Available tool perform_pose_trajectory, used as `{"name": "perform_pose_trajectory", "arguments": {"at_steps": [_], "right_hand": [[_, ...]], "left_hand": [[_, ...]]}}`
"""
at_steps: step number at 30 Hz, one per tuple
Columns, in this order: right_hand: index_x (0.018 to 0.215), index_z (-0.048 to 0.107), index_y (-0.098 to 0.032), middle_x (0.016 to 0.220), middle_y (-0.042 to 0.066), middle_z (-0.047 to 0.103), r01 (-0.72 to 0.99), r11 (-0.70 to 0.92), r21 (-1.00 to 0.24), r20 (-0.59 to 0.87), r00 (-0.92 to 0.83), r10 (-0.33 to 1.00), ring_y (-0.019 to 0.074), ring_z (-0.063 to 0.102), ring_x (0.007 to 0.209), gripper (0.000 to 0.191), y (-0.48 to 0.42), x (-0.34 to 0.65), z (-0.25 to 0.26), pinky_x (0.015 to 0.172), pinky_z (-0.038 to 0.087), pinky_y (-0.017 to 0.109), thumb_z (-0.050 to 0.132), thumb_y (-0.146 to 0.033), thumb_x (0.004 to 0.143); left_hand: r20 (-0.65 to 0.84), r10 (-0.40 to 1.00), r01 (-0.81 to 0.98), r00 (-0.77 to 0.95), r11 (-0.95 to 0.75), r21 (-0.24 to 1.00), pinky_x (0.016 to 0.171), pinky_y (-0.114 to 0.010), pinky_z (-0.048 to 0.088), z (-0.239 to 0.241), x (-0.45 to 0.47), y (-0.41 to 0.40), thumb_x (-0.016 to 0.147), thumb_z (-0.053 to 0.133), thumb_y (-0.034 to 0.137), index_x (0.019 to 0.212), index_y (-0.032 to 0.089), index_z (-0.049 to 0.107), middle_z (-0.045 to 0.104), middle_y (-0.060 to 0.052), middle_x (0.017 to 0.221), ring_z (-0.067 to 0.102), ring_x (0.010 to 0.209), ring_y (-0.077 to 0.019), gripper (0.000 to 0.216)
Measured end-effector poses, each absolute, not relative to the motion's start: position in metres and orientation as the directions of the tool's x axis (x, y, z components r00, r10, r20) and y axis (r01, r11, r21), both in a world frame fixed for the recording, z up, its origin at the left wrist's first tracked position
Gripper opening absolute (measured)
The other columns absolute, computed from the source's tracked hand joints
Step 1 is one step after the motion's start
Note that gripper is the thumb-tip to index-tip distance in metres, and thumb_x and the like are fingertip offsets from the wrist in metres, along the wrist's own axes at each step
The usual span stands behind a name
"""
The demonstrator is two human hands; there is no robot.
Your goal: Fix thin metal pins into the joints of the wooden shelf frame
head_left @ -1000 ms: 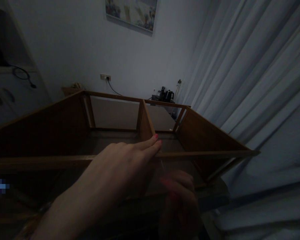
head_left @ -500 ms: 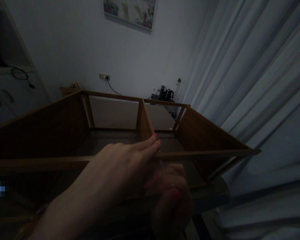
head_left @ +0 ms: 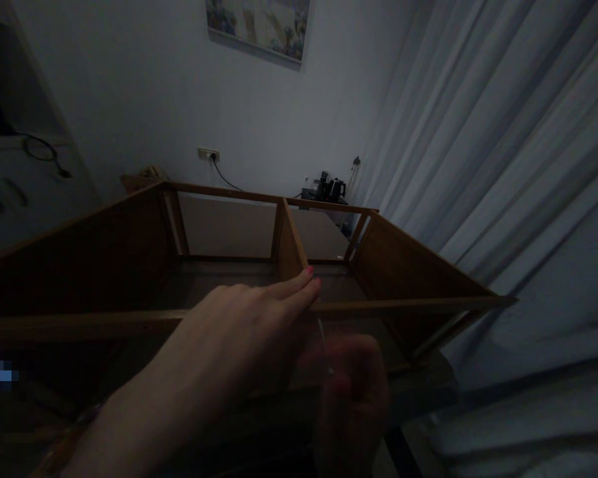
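A brown wooden frame (head_left: 403, 307) with side panels spans the view, its front rail running across near me. My left hand (head_left: 249, 325) reaches over this rail where the middle divider (head_left: 293, 238) meets it, and grips the joint with fingertips on the divider's end. The left thumb is hidden. Just below the rail, my right hand (head_left: 356, 385) is curled at a thin metal rod (head_left: 323, 342) that looks like a hex key. The rod runs from under the rail down toward the right thumb. Some right fingers are smeared by motion, and the rod's upper end is hidden.
Long pale curtains (head_left: 503, 166) hang on the right, close to the frame. A black kettle (head_left: 336, 190) stands on a dark stand behind it. A wall socket (head_left: 208, 153) has a cable plugged in. White cabinets (head_left: 34, 189) stand at the left.
My right hand has shifted slightly right and its fingers have changed position around the rod. More of the rod shows now. My left hand and the frame stay in place.
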State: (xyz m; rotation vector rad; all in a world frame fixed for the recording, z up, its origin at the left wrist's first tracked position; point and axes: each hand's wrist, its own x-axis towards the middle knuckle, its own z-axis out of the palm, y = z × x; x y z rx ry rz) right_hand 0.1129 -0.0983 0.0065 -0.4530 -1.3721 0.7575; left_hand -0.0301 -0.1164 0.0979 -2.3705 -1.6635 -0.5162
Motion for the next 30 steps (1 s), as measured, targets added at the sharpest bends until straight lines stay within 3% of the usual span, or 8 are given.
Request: {"name": "perform_pose_trajectory", "arguments": {"at_steps": [4,8,13,17,21,26,28,30], "right_hand": [[0.099,0.059,-0.027,0.079,-0.003,0.070,-0.295,0.622,-0.725,0.651,0.000,0.759,0.0126,0.069,0.064,0.015,-0.100,0.114,0.005,0.052,0.051,0.020,0.064,-0.040,0.095],[0.107,0.058,-0.029,0.083,0.000,0.072,-0.397,0.554,-0.732,0.613,-0.030,0.789,0.0163,0.071,0.067,0.018,-0.099,0.114,0.000,0.053,0.055,0.024,0.065,-0.038,0.093],[0.115,0.063,-0.030,0.083,0.003,0.072,-0.344,0.635,-0.692,0.688,-0.048,0.724,0.0172,0.069,0.067,0.020,-0.098,0.116,-0.012,0.053,0.054,0.026,0.058,-0.037,0.097],[0.114,0.066,-0.026,0.086,0.005,0.071,-0.026,0.803,-0.596,0.801,0.056,0.596,0.0188,0.067,0.076,0.021,-0.102,0.117,-0.010,0.061,0.053,0.031,0.050,-0.032,0.101],[0.118,0.066,-0.018,0.093,0.006,0.072,0.389,0.859,-0.334,0.928,-0.025,0.372,0.0189,0.059,0.087,0.028,-0.103,0.119,-0.001,0.073,0.048,0.033,0.043,-0.023,0.103],[0.108,0.066,-0.018,0.089,0.005,0.069,0.566,0.800,-0.198,0.965,-0.029,0.259,0.0172,0.055,0.084,0.029,-0.095,0.125,-0.001,0.078,0.038,0.036,0.037,-0.017,0.103],[0.103,0.067,-0.021,0.081,0.002,0.066,0.492,0.837,-0.239,0.956,-0.031,0.291,0.0154,0.055,0.077,0.030,-0.091,0.125,-0.002,0.076,0.037,0.035,0.036,-0.020,0.105],[0.099,0.066,-0.024,0.072,-0.001,0.060,0.245,0.891,-0.381,0.918,-0.010,0.396,0.0144,0.054,0.069,0.032,-0.087,0.122,-0.003,0.069,0.039,0.032,0.035,-0.029,0.107]], "left_hand": [[0.402,0.865,0.939,0.301,-0.343,0.036,0.081,-0.043,0.066,0.098,-0.030,-0.115,0.087,0.066,0.018,0.141,0.023,0.055,0.062,-0.005,0.138,0.076,0.091,-0.0291,0.055],[0.424,0.855,0.937,0.299,-0.346,0.037,0.082,-0.043,0.066,0.095,-0.030,-0.113,0.086,0.068,0.018,0.141,0.023,0.055,0.063,-0.005,0.137,0.076,0.093,-0.0297,0.057],[0.470,0.823,0.929,0.318,-0.370,0.020,0.085,-0.045,0.065,0.091,-0.032,-0.112,0.086,0.066,0.015,0.138,0.024,0.056,0.060,-0.004,0.140,0.075,0.097,-0.0296,0.054],[0.440,0.838,0.927,0.323,-0.373,0.030,0.083,-0.043,0.065,0.094,-0.031,-0.114,0.085,0.065,0.014,0.138,0.021,0.057,0.062,-0.007,0.138,0.076,0.094,-0.0293,0.054],[0.439,0.840,0.928,0.320,-0.371,0.033,0.080,-0.040,0.066,0.097,-0.030,-0.115,0.088,0.063,0.017,0.136,0.022,0.058,0.063,-0.006,0.137,0.076,0.095,-0.0285,0.049],[0.462,0.821,0.923,0.335,-0.384,0.013,0.080,-0.043,0.066,0.095,-0.030,-0.114,0.087,0.061,0.014,0.133,0.019,0.060,0.064,-0.006,0.137,0.077,0.091,-0.0285,0.046],[0.475,0.815,0.925,0.332,-0.381,0.008,0.079,-0.043,0.066,0.094,-0.030,-0.114,0.088,0.061,0.016,0.132,0.019,0.061,0.063,-0.007,0.137,0.076,0.091,-0.0292,0.044],[0.485,0.810,0.928,0.328,-0.374,-0.003,0.076,-0.043,0.067,0.093,-0.030,-0.113,0.088,0.063,0.018,0.134,0.020,0.059,0.063,-0.006,0.137,0.077,0.090,-0.0294,0.047]]}}
